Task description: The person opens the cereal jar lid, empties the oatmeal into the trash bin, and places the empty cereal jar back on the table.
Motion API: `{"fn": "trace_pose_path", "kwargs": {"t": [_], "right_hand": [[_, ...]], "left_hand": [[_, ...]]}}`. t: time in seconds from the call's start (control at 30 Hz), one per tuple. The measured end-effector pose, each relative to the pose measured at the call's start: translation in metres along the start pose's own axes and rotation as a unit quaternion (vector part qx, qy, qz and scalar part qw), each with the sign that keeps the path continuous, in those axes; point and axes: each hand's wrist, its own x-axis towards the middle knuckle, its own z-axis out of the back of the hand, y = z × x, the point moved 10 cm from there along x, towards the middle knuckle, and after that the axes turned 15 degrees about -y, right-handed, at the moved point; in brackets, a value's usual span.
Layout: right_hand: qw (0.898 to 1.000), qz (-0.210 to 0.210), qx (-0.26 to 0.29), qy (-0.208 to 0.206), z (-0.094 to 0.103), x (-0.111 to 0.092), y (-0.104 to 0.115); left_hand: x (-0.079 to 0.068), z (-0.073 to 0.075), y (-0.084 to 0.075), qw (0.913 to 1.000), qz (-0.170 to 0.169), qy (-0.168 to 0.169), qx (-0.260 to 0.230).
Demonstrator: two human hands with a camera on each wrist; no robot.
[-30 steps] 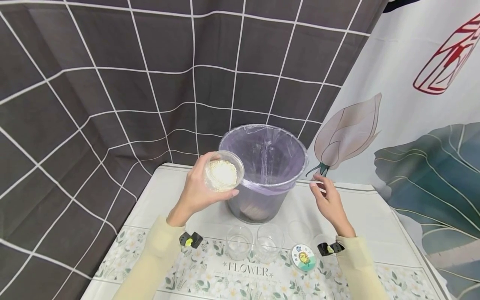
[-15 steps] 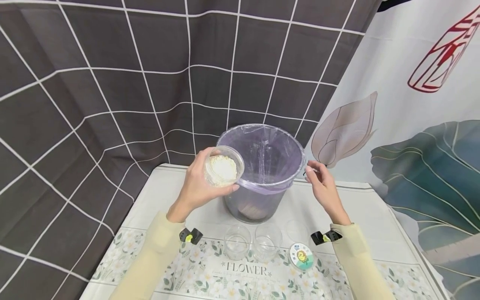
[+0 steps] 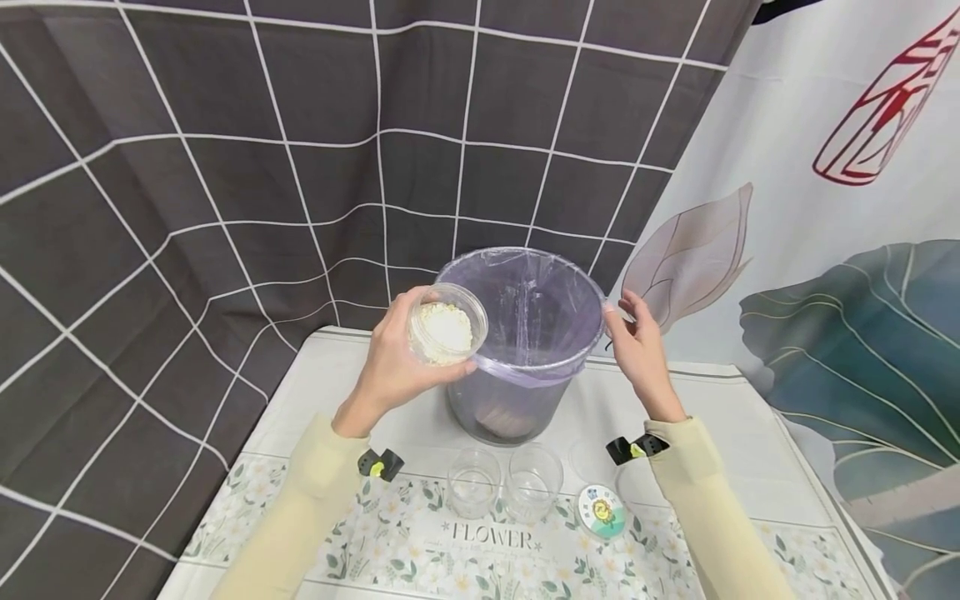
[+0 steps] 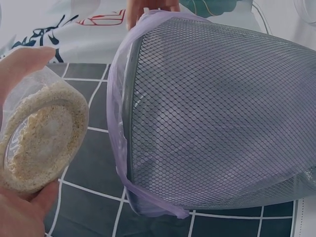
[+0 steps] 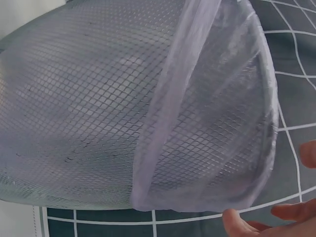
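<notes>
My left hand (image 3: 393, 358) grips a clear plastic jar (image 4: 44, 133) partly filled with pale, oat-like flakes (image 3: 444, 327). The jar is tilted, its mouth facing up and toward me, at the near-left rim of a mesh trash bin (image 3: 506, 408). A translucent purple bag (image 3: 528, 312) lines the bin and folds over its rim. On the far side, my right hand (image 3: 641, 354) is at the bin's right rim, fingers loosely bent and holding nothing. Whether its fingertips touch the bag I cannot tell.
Two clear jars (image 3: 474, 483) stand in front of the bin. To their right lies a round lid (image 3: 601, 511) with a sunflower picture, beside faint clear discs. A dark gridded curtain (image 3: 315, 183) hangs close behind the bin.
My right hand has moved left to the bin's rim. The left hand has raised the jar slightly, with the flakes still inside.
</notes>
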Motion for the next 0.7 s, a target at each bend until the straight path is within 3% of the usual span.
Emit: {"fn": "trace_pose_path", "kwargs": {"t": [0.33, 0.7], "right_hand": [[1.0, 0.016, -0.027, -0.001, -0.014, 0.005, 0.003], [0.99, 0.091, -0.107, -0.02, -0.024, 0.008, 0.018]], "left_hand": [[0.007, 0.0, -0.007, 0.9998, -0.016, -0.008, 0.012], [0.013, -0.002, -0.006, 0.9995, 0.005, 0.007, 0.03]]}}
